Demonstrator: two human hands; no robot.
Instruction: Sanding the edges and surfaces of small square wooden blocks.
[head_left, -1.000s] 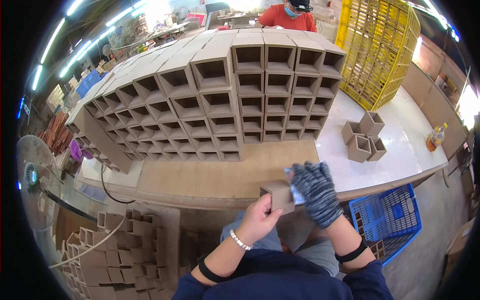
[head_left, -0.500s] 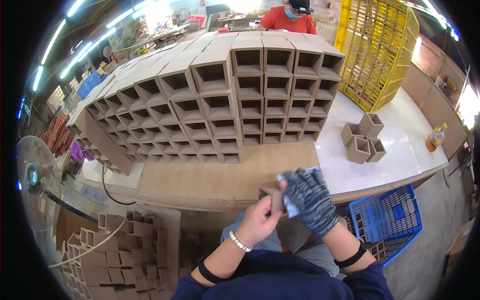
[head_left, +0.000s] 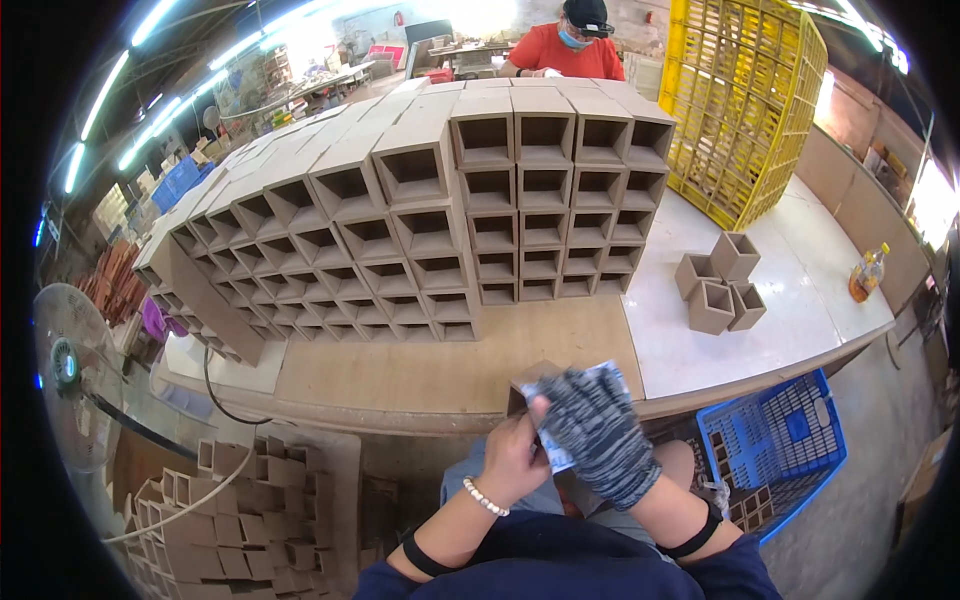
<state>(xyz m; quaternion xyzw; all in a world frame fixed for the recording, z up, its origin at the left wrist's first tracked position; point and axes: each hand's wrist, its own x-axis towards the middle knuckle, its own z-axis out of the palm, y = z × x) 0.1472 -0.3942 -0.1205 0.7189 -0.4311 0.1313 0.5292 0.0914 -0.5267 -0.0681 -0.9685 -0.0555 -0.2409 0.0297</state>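
Observation:
My bare left hand (head_left: 512, 460), with a white bead bracelet at the wrist, grips a brown square open-ended box (head_left: 524, 384) at the table's front edge. Over that box lies my right hand (head_left: 600, 432) in a grey-black knit glove, its fingers closed on a blue-and-white printed sheet (head_left: 555, 452) pressed against the box. Glove and sheet hide most of the box. What the sheet is made of, I cannot make out. Just beyond stands a large stack of similar boxes (head_left: 425, 220), their openings facing me.
Several loose boxes (head_left: 712, 305) stand on the white tabletop to the right, near a yellow crate (head_left: 745, 110) and a bottle (head_left: 868, 275). Below right is a blue basket (head_left: 815, 440); more boxes (head_left: 225, 520) are piled lower left beside a fan (head_left: 68, 365). A person (head_left: 570, 50) works behind the stack.
My gloved right hand and the sheet have moved left and down across the box, covering more of it. My left hand keeps its grip. The whole view has shifted slightly.

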